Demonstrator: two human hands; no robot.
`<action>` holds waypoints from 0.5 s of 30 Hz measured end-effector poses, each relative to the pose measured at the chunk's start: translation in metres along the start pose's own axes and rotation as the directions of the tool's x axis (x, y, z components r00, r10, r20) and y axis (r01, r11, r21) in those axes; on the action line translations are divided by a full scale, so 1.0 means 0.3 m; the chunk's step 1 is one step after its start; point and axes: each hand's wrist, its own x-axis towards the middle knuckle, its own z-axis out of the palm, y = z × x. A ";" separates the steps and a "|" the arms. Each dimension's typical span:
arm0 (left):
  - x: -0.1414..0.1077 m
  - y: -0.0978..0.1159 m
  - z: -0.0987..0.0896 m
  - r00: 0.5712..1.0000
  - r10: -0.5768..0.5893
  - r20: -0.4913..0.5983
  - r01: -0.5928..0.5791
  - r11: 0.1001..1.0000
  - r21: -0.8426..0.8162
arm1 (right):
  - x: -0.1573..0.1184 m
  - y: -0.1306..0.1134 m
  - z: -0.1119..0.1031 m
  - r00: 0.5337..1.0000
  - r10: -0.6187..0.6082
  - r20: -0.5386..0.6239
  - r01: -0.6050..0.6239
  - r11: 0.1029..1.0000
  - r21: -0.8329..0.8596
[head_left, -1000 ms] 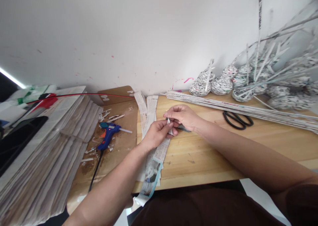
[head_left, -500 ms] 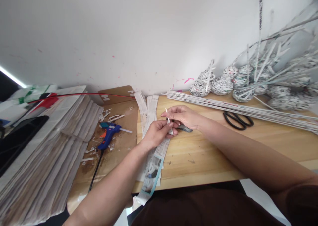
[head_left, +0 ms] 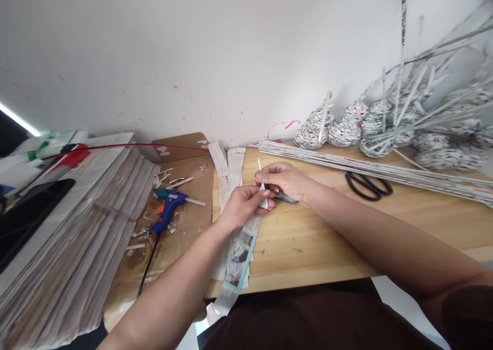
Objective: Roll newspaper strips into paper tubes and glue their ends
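My left hand (head_left: 248,205) is closed on a newspaper strip (head_left: 241,260), whose lower part carries a blue-edged picture and trails past the table's front edge. At the strip's upper end, a thin white rolled tip (head_left: 259,164) sticks up out of my right hand (head_left: 281,179). The thumb and fingers of that hand pinch the rolled end, close against my left fingers. Just below my right hand lies a grey ridged object (head_left: 287,198), partly covered; its kind I cannot make out. More flat newspaper strips (head_left: 235,160) lie beneath and behind my left hand.
A blue glue gun (head_left: 169,209) lies on brown card (head_left: 192,239) among paper scraps. Stacked newsprint (head_left: 88,237) fills the left. To the right are black-handled scissors (head_left: 370,186), long paper rods (head_left: 346,162) and woven paper shapes (head_left: 344,132) along the wall.
The rolled tip stands slightly higher and more upright above my right fingers. The strip's trailing part has shifted a little upward. Both hands stay in nearly the same place.
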 end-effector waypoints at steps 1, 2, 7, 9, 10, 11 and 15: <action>0.001 -0.001 0.000 1.000 0.001 0.009 -0.001 1.000 0.002 | 0.000 0.001 0.001 0.999 -0.002 -0.044 0.002 1.000 0.017; 0.002 -0.002 -0.001 1.000 0.003 0.016 -0.003 1.000 0.005 | 0.000 0.001 0.002 0.998 -0.004 -0.068 0.006 1.000 0.025; 0.001 0.003 -0.002 1.000 0.010 -0.008 -0.009 1.000 0.019 | 0.002 -0.003 -0.011 0.995 0.005 0.101 0.000 0.999 -0.047; 0.000 0.005 -0.001 1.000 -0.002 -0.016 0.003 1.000 0.019 | 0.003 0.000 -0.014 0.998 0.000 0.067 0.002 1.000 -0.030; 0.000 0.006 0.001 1.000 -0.008 -0.013 0.008 1.000 0.018 | 0.004 0.003 -0.014 1.000 -0.007 0.023 0.007 1.000 -0.008; 0.000 0.006 0.002 1.000 -0.013 -0.010 0.014 1.000 0.018 | 0.005 0.006 -0.013 1.000 -0.014 -0.018 0.014 1.000 0.011; 0.001 0.005 0.004 0.999 -0.025 -0.023 0.026 0.999 0.033 | 0.011 0.003 -0.013 0.999 -0.027 -0.041 0.027 1.000 0.002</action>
